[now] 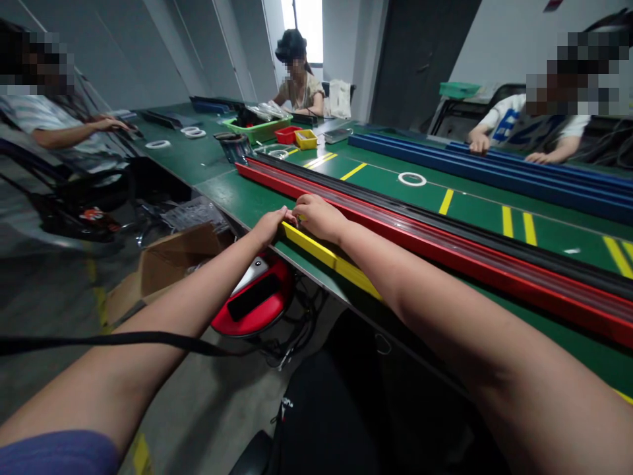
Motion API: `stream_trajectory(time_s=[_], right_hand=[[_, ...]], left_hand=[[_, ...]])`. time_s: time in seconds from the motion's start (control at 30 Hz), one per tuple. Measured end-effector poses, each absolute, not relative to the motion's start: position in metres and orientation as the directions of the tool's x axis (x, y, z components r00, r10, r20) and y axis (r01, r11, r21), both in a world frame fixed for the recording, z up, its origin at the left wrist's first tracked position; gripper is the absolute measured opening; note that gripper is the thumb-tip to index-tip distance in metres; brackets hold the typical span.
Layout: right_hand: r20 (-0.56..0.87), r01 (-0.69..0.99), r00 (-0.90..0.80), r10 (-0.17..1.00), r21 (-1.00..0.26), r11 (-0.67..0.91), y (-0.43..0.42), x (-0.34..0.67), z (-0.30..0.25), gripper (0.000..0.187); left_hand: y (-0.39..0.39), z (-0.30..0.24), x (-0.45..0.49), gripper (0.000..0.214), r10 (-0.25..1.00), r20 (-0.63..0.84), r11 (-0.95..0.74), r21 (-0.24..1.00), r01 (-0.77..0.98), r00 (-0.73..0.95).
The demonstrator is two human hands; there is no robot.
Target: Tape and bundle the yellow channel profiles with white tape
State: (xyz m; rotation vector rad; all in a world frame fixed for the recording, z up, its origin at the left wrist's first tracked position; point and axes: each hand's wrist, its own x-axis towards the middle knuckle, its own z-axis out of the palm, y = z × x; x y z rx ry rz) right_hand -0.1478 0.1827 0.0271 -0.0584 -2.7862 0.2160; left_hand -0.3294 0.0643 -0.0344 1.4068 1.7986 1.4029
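Observation:
A long yellow bar lies along the near edge of the green table, its middle passing behind my right forearm. My left hand is closed around the bar's far end, thumb on top. Right beside it, my right hand has its fingers bent in a pinch over the same end; whatever sits between the fingertips is hidden. Just beyond my hands runs a long red channel with a clear glossy strip in it. Black strips lie parallel along its far side.
Blue channels lie across the table by a co-worker's hands. A white tape ring, a green basket, and red and yellow bins stand farther off. Below the edge are a red stool and cardboard box.

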Motion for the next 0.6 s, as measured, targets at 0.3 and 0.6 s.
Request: stream_trajectory(time_s=[0.3, 0.6], right_hand=[[0.352, 0.023, -0.936, 0.014, 0.022, 0.999, 0.171, -0.138, 0.025, 0.034], [0.332, -0.078, -0.933, -0.138, 0.188, 0.979, 0.160, -0.138, 0.033, 0.030]], left_hand=[[0.055, -0.026, -0.319, 0.069, 0.908, 0.144, -0.015, 0.949, 0.314, -0.394], [0.053, -0.023, -0.322, 0.073, 0.879, 0.047, 0.114, 0.946, 0.303, -0.475]])
